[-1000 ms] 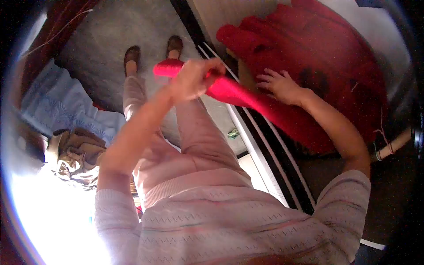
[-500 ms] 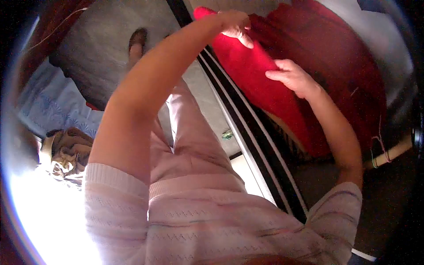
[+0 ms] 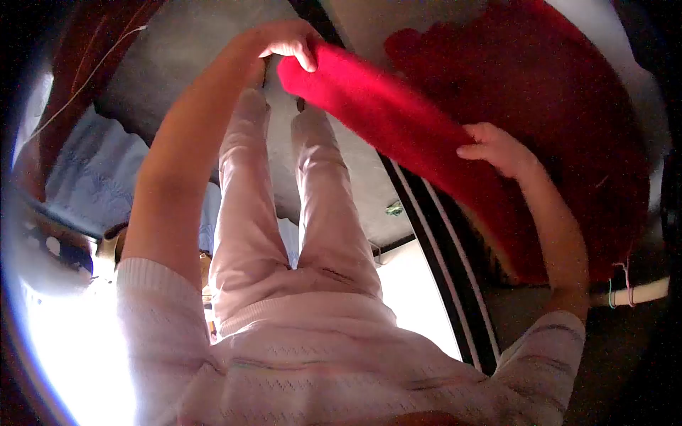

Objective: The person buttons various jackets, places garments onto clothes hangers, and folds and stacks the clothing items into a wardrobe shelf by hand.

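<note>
A bright red, fuzzy cloth is stretched in a long, folded-looking strip between my two hands. My left hand grips its far-left end, with the thumb on top and the other fingers mostly hidden. Further along, toward the right, my right hand pinches the upper edge between thumb and fingers. Behind the strip spreads a wider dark red cloth; I cannot tell whether the two are one piece.
Black-and-white striped fabric runs along the edge below the red cloth. A pale rod with thin bands sits at the right. Blue patterned cloth lies at left, near a white cord. On the grey floor is a small green item.
Both hands stay on the red cloth. My left hand has moved left, pulling its end over the grey floor, and my hands are farther apart. The view has shifted, showing both legs.
</note>
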Motion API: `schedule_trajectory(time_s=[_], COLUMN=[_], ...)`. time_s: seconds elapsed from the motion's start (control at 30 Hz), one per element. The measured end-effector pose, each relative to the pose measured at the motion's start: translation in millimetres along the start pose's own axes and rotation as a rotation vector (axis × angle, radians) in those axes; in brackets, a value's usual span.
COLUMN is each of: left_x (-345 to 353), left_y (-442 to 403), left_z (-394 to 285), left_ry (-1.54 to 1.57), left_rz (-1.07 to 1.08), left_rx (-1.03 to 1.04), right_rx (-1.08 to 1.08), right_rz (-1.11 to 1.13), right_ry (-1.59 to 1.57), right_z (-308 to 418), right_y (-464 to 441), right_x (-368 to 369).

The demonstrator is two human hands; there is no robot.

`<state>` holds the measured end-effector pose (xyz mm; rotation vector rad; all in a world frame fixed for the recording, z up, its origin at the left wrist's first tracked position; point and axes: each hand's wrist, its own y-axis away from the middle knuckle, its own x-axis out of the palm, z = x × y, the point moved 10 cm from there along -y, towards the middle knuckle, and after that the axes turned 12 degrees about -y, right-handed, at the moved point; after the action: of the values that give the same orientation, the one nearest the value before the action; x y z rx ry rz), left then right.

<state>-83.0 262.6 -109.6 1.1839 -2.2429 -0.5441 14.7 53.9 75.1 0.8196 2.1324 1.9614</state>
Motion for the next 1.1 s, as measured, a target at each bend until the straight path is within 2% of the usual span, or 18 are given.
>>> schedule_trajectory(time_s=[0.1, 0.23, 0.27, 0.33, 0.37, 0.43, 0.53, 0.6, 0.67, 0.73, 0.83, 0.87, 0.97, 1.07, 1.1], left_x=[-3.8, 0.8, -2.1, -4.1, -11.2, -22.1, -30.8, -24.7, -16.6, -10.9, -15.1, -16.0, -15.1, -6.9, -3.1], left_y=[14.5, 24.5, 25.8, 34.9, 38.8, 39.1, 49.4, 57.4, 60.2, 68.7, 80.5, 75.9, 74.2, 63.6, 59.2], left_z=[45.2, 74.9, 79.7, 82.7, 80.7, 64.8, 59.0, 71.1, 76.7, 61.0, 37.4, 36.0, 28.0, 20.7, 17.2], left_ry=[0.583, 0.903, 0.927, 0.985, 0.983, 0.971, 0.946, 0.855, 0.775, 0.692, 0.397, 0.480, 0.709, 0.709, 0.805], left_rz=[-0.158, -0.295, -0.314, -0.351, -0.402, -0.495, -0.708, -0.838, -0.932, -0.999, -1.105, -1.123, -1.156, -1.058, -0.960], left_rx=[0.065, 0.108, 0.110, 0.112, 0.136, 0.174, 0.209, 0.119, 0.047, -0.018, -0.134, -0.021, 0.115, 0.111, 0.168], right_rx=[-0.057, -0.178, -0.244, -0.306, -0.306, -0.301, -0.446, -0.538, -0.501, -0.520, -0.587, -0.573, -0.559, -0.563, -0.564], right_rz=[0.074, 0.056, -0.037, -0.036, 0.060, 0.109, 0.149, 0.144, 0.126, 0.102, 0.059, 0.046, 0.016, 0.023, 0.032], right_ry=[0.093, 0.346, 0.434, 0.469, 0.414, 0.368, 0.248, 0.174, 0.179, 0.194, 0.201, 0.176, 0.124, 0.065, 0.043], right_z=[21.7, 80.0, 83.8, 108.6, 130.3, 138.1, 151.7, 155.8, 154.0, 153.0, 151.2, 149.6, 150.1, 149.5, 148.4], right_y=[-29.8, -63.0, -97.5, -128.9, -126.9, -156.2, -154.0, -145.3, -142.5, -136.4, -123.7, -123.4, -118.6, -113.6, -113.1], right_x=[8.8, 41.6, 27.2, 54.4, 89.8, 85.6, 80.8, 80.6, 73.5, 68.7, 59.0, 55.2, 50.8, 47.9, 46.5])
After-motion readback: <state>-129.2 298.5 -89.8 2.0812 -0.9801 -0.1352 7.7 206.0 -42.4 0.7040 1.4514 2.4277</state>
